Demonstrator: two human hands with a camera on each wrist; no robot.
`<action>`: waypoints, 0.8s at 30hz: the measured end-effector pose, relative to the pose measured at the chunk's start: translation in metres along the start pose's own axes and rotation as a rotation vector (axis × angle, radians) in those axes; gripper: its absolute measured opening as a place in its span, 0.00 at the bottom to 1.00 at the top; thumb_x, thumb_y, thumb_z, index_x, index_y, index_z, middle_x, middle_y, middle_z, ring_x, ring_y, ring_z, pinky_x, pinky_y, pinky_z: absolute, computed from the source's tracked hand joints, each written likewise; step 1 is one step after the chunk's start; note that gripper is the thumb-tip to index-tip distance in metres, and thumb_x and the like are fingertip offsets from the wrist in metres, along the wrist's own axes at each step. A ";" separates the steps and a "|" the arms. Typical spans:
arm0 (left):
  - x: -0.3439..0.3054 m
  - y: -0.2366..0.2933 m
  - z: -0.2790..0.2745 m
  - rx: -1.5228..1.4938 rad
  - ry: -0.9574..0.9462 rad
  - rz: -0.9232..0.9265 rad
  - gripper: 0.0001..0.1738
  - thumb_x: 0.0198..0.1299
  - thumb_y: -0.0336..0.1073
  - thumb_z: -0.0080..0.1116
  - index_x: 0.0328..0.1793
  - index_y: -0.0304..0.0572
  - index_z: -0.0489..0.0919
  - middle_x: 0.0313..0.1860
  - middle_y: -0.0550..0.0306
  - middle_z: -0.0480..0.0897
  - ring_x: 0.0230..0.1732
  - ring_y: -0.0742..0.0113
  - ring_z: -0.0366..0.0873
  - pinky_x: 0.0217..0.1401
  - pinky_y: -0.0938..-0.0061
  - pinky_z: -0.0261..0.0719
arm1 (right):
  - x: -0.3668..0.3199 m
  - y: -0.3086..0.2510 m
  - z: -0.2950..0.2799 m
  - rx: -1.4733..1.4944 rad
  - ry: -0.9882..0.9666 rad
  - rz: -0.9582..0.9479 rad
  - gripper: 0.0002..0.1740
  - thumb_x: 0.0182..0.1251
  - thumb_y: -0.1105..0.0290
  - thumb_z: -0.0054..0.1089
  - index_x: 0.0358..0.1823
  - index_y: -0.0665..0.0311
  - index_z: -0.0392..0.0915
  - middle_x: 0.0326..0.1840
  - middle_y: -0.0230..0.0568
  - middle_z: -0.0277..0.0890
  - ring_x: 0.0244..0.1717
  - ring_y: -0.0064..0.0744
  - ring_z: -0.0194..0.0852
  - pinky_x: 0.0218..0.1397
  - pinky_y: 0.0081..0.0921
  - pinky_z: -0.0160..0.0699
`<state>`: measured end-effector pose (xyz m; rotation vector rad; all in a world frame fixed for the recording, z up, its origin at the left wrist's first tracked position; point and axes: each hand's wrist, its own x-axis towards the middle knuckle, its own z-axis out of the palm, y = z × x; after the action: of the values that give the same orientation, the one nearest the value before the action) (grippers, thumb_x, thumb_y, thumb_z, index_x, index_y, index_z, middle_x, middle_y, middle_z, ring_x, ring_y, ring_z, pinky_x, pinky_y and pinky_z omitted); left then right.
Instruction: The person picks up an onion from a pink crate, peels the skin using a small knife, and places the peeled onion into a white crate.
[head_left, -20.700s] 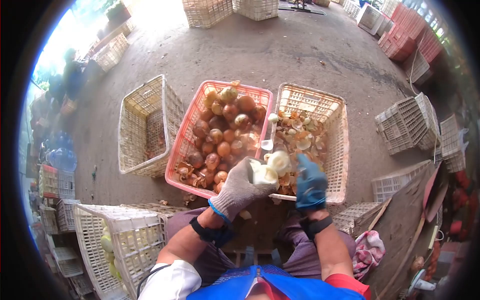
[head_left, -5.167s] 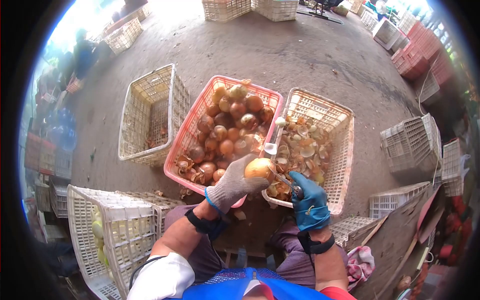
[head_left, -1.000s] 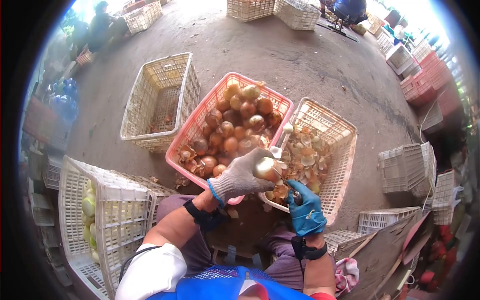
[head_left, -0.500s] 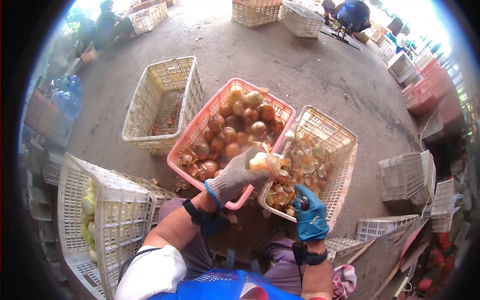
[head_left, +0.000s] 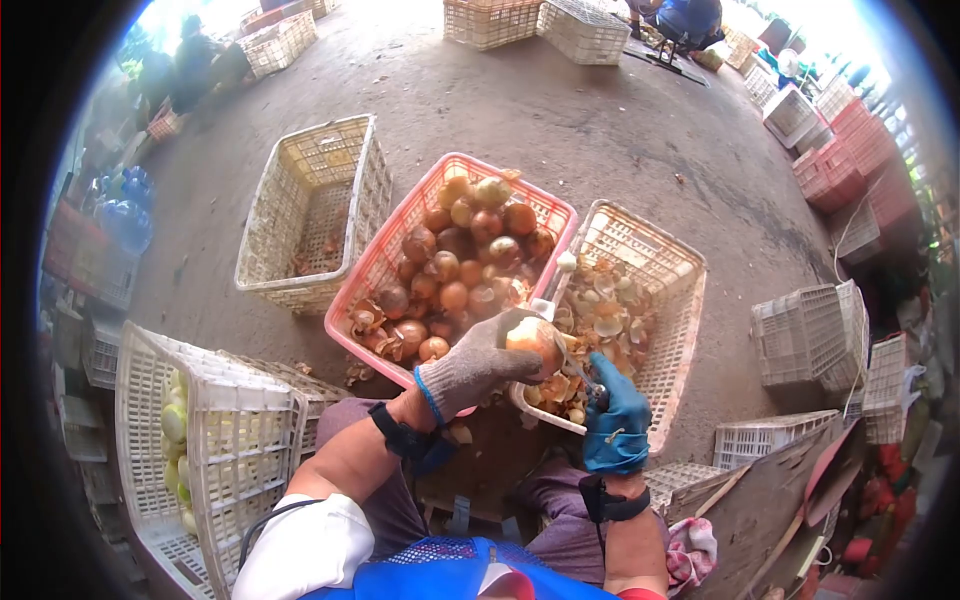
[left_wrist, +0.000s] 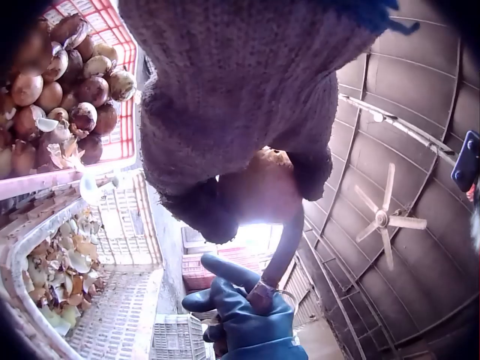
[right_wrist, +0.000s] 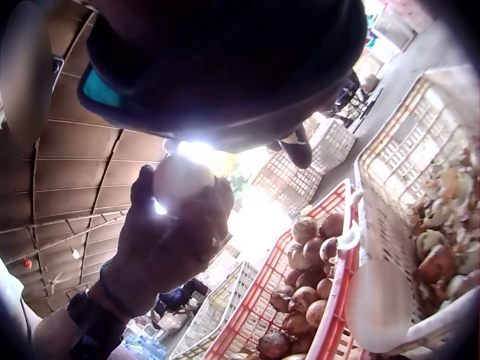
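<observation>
My left hand [head_left: 475, 355], in a grey knit glove, grips a partly skinned onion [head_left: 540, 345], its exposed side pale and the rest orange-brown. Close to its right, my right hand [head_left: 615, 425] in a blue rubber glove holds a small knife [head_left: 598, 393] by the dark handle. The blade points up toward the onion; in the left wrist view the knife blade [left_wrist: 288, 244] reaches right up beside it. Both hands are over the near ends of a pink crate [head_left: 388, 240] of unpeeled onions [head_left: 455, 270] and a whitish crate [head_left: 680, 345] of onion skins [head_left: 610, 320].
A whitish crate [head_left: 362, 220] with a few skins at its bottom stands left of the pink one. By my left leg a tilted white crate [head_left: 240, 425] holds peeled onions [head_left: 175, 425]. More crates [head_left: 800, 335] line the right side; another person [head_left: 690, 20] sits far back.
Earlier the left hand held white peeled onions, then a brown-skinned one. Over the last half second the right hand has brought the knife up closer to the onion; the view has shifted slightly.
</observation>
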<state>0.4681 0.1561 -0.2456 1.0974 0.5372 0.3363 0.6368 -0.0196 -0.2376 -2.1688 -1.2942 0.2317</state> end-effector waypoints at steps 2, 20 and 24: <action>0.000 0.005 0.001 0.067 0.002 -0.018 0.38 0.57 0.35 0.70 0.75 0.33 0.72 0.58 0.54 0.83 0.59 0.70 0.81 0.61 0.74 0.82 | -0.003 0.004 0.002 0.058 0.006 0.039 0.26 0.64 0.83 0.59 0.64 0.62 0.83 0.53 0.56 0.86 0.50 0.55 0.88 0.55 0.42 0.84; 0.001 0.007 0.006 0.138 0.050 0.044 0.38 0.54 0.33 0.72 0.73 0.34 0.74 0.58 0.54 0.83 0.59 0.68 0.81 0.65 0.71 0.80 | -0.002 0.011 0.013 0.099 0.086 -0.118 0.28 0.63 0.80 0.56 0.66 0.57 0.82 0.44 0.52 0.85 0.43 0.55 0.86 0.47 0.45 0.84; -0.001 0.008 0.004 0.111 0.050 0.072 0.37 0.54 0.34 0.74 0.73 0.35 0.75 0.57 0.54 0.84 0.58 0.69 0.82 0.65 0.71 0.81 | -0.003 0.001 0.005 0.165 -0.054 -0.004 0.22 0.70 0.79 0.58 0.64 0.62 0.84 0.53 0.56 0.87 0.49 0.49 0.90 0.54 0.38 0.86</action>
<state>0.4702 0.1558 -0.2371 1.2198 0.5667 0.4008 0.6341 -0.0207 -0.2430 -2.0325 -1.2622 0.3842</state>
